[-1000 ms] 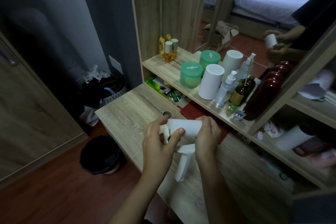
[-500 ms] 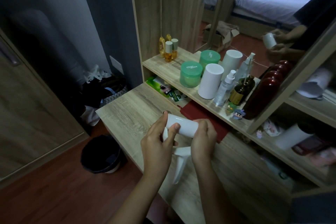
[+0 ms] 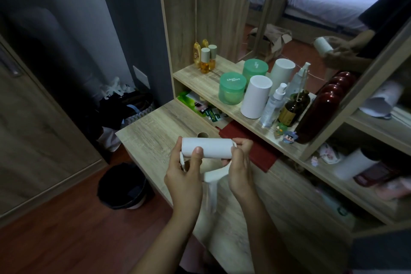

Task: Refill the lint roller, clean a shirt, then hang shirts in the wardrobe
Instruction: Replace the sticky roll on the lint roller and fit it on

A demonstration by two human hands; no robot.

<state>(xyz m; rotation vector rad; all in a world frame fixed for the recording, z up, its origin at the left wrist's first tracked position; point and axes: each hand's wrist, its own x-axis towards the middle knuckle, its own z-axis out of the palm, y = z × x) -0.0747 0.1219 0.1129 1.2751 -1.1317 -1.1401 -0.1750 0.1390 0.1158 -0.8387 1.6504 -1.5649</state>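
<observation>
L hand (image 3: 184,173) grips white cylindrical refill roll (image 3: 209,148), thumb on front, fingers behind. Roll lies horizontal btw both hands, above the desk. R hand (image 3: 240,169) curls round white plastic lint roller handle (image 3: 211,187) at roll's R end; handle hangs down btw the wrists. Underneath: light wooden desk (image 3: 151,131) w/ 1 brown cardboard tube core (image 3: 202,135) just behind roll, dark red flat book (image 3: 251,147) by R hand. Shelf beyond: green translucent jar (image 3: 232,91), white cylindrical canister (image 3: 255,97). Black round bin (image 3: 122,184) on floor, L of desk.

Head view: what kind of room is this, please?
Most likely a bedroom, at a dressing table: the mirror reflects a bed, and a green jar and a spray bottle stand on the wooden shelf below it.
</observation>
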